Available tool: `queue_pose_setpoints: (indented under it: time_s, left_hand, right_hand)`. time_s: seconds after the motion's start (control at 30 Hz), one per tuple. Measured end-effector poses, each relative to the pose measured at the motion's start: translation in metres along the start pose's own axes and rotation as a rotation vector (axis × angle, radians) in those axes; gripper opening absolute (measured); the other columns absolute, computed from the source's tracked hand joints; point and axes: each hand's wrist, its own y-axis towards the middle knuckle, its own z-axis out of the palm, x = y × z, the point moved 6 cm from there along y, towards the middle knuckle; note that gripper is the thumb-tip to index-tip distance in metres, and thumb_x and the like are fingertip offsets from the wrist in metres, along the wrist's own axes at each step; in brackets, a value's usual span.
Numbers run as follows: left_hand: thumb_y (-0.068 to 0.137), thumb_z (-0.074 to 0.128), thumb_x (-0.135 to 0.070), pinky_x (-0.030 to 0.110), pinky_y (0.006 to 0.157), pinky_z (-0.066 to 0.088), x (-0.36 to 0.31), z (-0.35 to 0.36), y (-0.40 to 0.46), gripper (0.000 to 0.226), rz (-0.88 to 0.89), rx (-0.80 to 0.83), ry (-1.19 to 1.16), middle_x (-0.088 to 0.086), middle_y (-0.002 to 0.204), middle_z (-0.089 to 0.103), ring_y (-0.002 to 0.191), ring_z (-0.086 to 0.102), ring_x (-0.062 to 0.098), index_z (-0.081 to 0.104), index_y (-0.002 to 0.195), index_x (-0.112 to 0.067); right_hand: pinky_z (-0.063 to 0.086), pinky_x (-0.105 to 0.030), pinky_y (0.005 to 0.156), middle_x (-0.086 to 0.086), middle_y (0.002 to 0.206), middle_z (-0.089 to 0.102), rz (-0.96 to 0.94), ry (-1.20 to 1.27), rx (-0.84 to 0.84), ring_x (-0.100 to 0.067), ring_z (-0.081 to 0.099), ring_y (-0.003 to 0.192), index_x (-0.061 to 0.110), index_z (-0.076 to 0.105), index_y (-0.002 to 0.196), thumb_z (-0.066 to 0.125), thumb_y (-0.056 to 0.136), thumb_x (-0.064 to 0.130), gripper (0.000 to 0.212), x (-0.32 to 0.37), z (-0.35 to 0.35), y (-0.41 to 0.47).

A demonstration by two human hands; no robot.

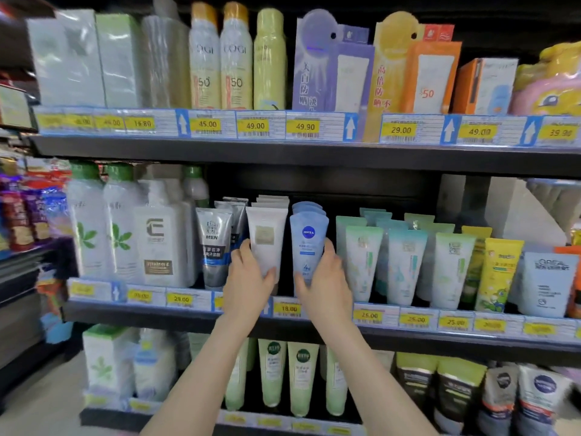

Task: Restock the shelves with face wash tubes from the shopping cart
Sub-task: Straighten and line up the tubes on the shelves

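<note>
On the middle shelf (pixel 314 328), the white tube (pixel 266 240) and the blue Nivea tube (pixel 308 243) stand upright side by side. The left hand (pixel 248 283) has its fingers curled round the white tube; the right hand (pixel 325 283) grips the Nivea tube. Green tubes (pixel 405 265) stand just right.

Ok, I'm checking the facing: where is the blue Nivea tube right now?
Head view: the blue Nivea tube stands centre on the middle shelf, gripped by the right hand, between the white tube and green tubes.
</note>
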Motion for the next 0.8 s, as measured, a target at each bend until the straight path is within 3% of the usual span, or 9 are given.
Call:
queue_pose_setpoints:
  time_s: [0.4, 0.8]
  left_hand:
    - [0.084, 0.059, -0.046, 0.037, 0.079, 0.044, 0.014, 0.013, 0.019, 0.080, -0.035, 0.083, 0.118, 0.009, 0.133, 0.046, 0.114, 0.052, 0.028, 0.016, 0.142, -0.013]
    - [0.082, 0.061, -0.047, 0.035, 0.072, 0.041, 0.015, 0.009, 0.017, 0.074, -0.031, 0.069, 0.109, 0.009, 0.127, 0.051, 0.109, 0.056, 0.029, 0.023, 0.137, -0.013]
  right_hand:
    - [0.046, -0.033, 0.076, -0.003, 0.131, 0.047, 0.206, -0.051, -0.020, -0.023, 0.054, 0.113, 0.016, 0.008, 0.146, 0.064, 0.082, 0.048, 0.091, -0.011, 0.020, 0.018]
    - [0.046, -0.031, 0.070, -0.006, 0.118, 0.054, 0.205, -0.147, -0.059, -0.027, 0.059, 0.103, 0.016, 0.016, 0.141, 0.061, 0.083, 0.041, 0.078, -0.012, 0.021, 0.015]
